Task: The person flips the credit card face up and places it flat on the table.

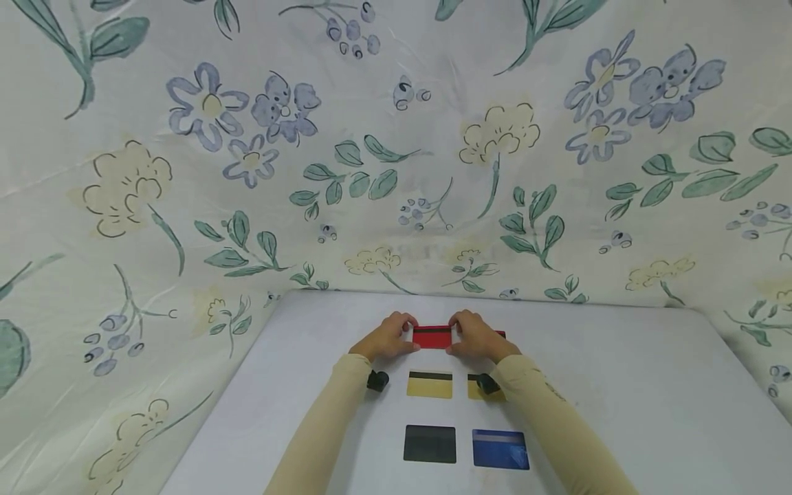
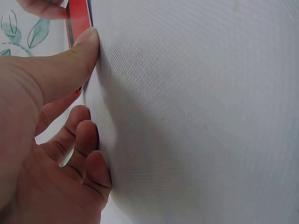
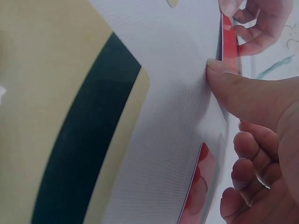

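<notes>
A red card (image 1: 432, 338) with a dark stripe along its upper part is held between my two hands, near the back of the white table. My left hand (image 1: 390, 335) pinches its left end, the thumb at the near corner and a finger at the far corner. At the opposite end my right hand (image 1: 475, 335) grips it the same way. In the left wrist view the thumb (image 2: 84, 49) presses against the card's edge, close over the tabletop. A second red card (image 3: 198, 186) lies beside the right hand, mostly hidden behind it in the head view.
Nearer on the white table (image 1: 631, 392) lie two gold cards, one (image 1: 430, 389) in the middle and one (image 1: 475, 392) partly under the right wrist's camera. A black card (image 1: 430, 444) and a blue card (image 1: 500, 449) lie closest. Floral cloth (image 1: 433, 172) hangs behind.
</notes>
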{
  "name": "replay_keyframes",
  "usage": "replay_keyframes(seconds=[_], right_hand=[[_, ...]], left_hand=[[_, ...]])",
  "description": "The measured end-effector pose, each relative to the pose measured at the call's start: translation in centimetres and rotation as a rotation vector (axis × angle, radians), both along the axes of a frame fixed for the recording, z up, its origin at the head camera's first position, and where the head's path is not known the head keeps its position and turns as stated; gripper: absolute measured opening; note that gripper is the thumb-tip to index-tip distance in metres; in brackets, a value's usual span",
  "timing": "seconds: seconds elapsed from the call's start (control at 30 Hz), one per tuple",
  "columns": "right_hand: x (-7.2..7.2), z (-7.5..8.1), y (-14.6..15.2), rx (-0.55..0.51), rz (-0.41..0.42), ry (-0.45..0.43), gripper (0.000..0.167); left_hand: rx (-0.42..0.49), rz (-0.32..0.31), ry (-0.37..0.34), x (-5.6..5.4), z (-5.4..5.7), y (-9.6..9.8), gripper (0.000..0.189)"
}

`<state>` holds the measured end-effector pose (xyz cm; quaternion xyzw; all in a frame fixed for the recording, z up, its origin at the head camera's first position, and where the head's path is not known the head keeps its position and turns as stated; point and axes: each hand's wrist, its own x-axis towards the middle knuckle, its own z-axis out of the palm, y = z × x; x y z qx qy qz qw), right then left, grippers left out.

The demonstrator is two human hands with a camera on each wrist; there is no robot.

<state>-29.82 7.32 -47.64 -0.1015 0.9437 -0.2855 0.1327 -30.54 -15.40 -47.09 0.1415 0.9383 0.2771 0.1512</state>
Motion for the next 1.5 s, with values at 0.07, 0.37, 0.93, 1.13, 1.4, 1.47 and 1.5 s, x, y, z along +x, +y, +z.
replay_keyframes(seconds=[0.07, 0.37, 0.93, 1.13, 1.4, 1.47, 1.5], right_hand=[[-0.01, -0.04, 0.08, -0.001, 0.002, 0.0, 0.056], [-0.13, 0.15, 0.52, -0.001, 0.029, 0.018, 0.052], [0.25, 0.48, 0.48, -0.005, 0.018, 0.016, 0.054], [0.24, 0.59, 0.55, -0.013, 0.024, 0.016, 0.053], [0.24, 0.9, 0.89, -0.027, 0.057, 0.039, 0.053], [0.21, 0.9, 0.95, -0.033, 0.064, 0.043, 0.053], [0.19, 0.88, 0.97, -0.034, 0.066, 0.046, 0.053]], left_hand=[[-0.003, -0.008, 0.003, 0.02, 0.05, 0.02, 0.048], [-0.003, -0.041, 0.036, -0.5, -0.16, -0.15, 0.048], [-0.043, -0.02, 0.001, -0.31, -0.06, 0.09, 0.051], [-0.061, -0.03, -0.001, -0.24, 0.03, 0.14, 0.051], [-0.061, -0.059, 0.008, -0.27, 0.26, 0.33, 0.055], [-0.058, -0.066, 0.014, -0.26, 0.35, 0.39, 0.056], [-0.058, -0.072, 0.017, -0.25, 0.4, 0.44, 0.056]])
